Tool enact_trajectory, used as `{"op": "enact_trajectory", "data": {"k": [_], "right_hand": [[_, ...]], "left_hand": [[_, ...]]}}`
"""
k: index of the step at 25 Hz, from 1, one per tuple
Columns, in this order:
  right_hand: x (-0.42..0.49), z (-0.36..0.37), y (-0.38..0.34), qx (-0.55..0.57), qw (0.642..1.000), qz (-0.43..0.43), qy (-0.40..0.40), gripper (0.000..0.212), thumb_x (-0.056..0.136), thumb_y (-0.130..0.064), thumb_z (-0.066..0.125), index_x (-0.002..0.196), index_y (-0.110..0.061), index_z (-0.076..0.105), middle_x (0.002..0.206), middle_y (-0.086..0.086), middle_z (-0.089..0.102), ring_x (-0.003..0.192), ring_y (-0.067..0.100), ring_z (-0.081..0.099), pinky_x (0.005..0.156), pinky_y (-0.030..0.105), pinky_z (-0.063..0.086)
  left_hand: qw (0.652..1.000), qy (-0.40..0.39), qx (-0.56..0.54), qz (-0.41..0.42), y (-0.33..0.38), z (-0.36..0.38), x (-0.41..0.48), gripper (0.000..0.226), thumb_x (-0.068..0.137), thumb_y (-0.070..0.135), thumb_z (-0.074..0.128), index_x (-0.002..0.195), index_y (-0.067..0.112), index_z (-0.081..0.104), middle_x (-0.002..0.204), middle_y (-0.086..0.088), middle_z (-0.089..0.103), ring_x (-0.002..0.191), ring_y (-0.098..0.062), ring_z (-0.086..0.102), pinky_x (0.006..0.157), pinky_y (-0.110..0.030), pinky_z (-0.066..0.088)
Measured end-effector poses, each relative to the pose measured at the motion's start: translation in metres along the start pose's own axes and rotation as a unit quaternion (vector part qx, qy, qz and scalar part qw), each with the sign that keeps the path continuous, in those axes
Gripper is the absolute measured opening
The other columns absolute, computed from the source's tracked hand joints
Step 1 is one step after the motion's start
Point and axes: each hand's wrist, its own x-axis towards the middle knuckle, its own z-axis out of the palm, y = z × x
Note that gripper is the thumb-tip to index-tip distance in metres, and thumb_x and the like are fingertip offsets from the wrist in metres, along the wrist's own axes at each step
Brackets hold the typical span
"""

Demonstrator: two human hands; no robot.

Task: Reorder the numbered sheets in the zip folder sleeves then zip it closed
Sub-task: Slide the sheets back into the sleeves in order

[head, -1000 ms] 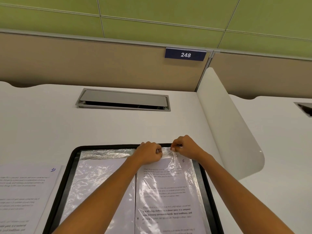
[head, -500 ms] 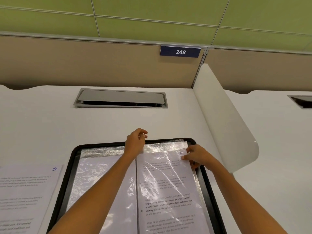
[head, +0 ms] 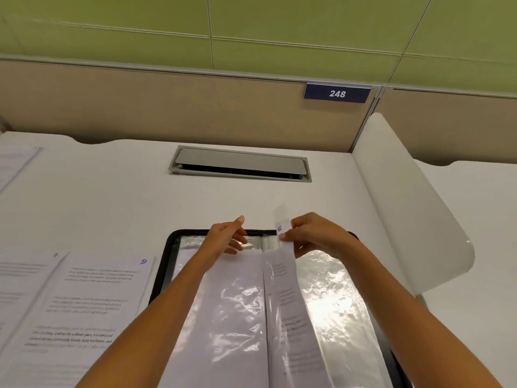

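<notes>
Item 1. Zip folder (head: 167, 249): black-edged, lying open and flat on the white desk (head: 112, 203), lower centre of the frame; its near end is cut off by the bottom edge.

Item 2. Left sleeve (head: 232, 317): clear plastic, glossy, with a white page inside it that shows no print.

Item 3. Right sleeve (head: 338, 303): clear plastic, crinkled, strongly reflecting light.

Item 4. Sheet marked 5 (head: 285, 292): printed page with a handwritten blue "5" at its top corner. It stands turned nearly edge-on along the folder's centre fold, its top raised above the folder's far rim. Whether its lower end sits inside the right sleeve cannot be told.

Item 5. Right hand (head: 314, 233): centre right of the frame, thumb and fingers pinching the top corner of the sheet marked 5, just beside the numeral.

Item 6. Left hand (head: 227, 237): centre of the frame, above the top of the left sleeve, fingers straight and loosely spread, holding nothing. Contact with the sleeve cannot be told.

Item 7. Sheet marked 10 (head: 98, 298): printed page flat on the desk, left of the folder and just beside its rim.

Item 8. Second loose sheet (head: 25, 289): far left, partly under the sheet marked 10; its numeral is unclear.

Item 9. Third loose sheet (head: 14, 163): upper left, at the frame edge.

Item 10. Grey cable hatch (head: 240, 163): set into the desk beyond the folder.

Item 11. White curved divider (head: 405, 208): upright, right of the folder.

Item 12. Blue plate reading 248 (head: 337, 93): on the beige partition (head: 167, 107), upper right.
</notes>
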Motion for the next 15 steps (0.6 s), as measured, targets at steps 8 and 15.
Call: {"op": "enact_trajectory", "data": {"k": [8, 15], "right_hand": [[0.041, 0.127, -0.052, 0.000, 1.000, 0.017, -0.013, 0.020, 0.087, -0.008, 0.067, 0.101, 0.005, 0.064, 0.088, 0.019, 0.074, 0.076, 0.027, 0.074, 0.071, 0.033, 0.061], [0.070, 0.190, -0.048, -0.011, 0.998, 0.066, -0.020, 0.013, 0.083, -0.016, 0.067, 0.095, -0.013, 0.070, 0.092, 0.004, 0.076, 0.085, 0.017, 0.073, 0.089, 0.038, 0.048]], "left_hand": [[0.996, -0.029, 0.005, -0.086, -0.001, -0.077, -0.026, 0.065, 0.091, 0.067, 0.036, 0.105, 0.012, 0.068, 0.099, -0.009, 0.073, 0.086, -0.026, 0.071, 0.074, -0.034, 0.058], [0.990, -0.061, -0.008, -0.125, -0.026, -0.124, -0.027, 0.050, 0.086, 0.070, 0.046, 0.106, 0.027, 0.064, 0.102, -0.006, 0.072, 0.094, -0.024, 0.069, 0.073, -0.034, 0.058]]}}
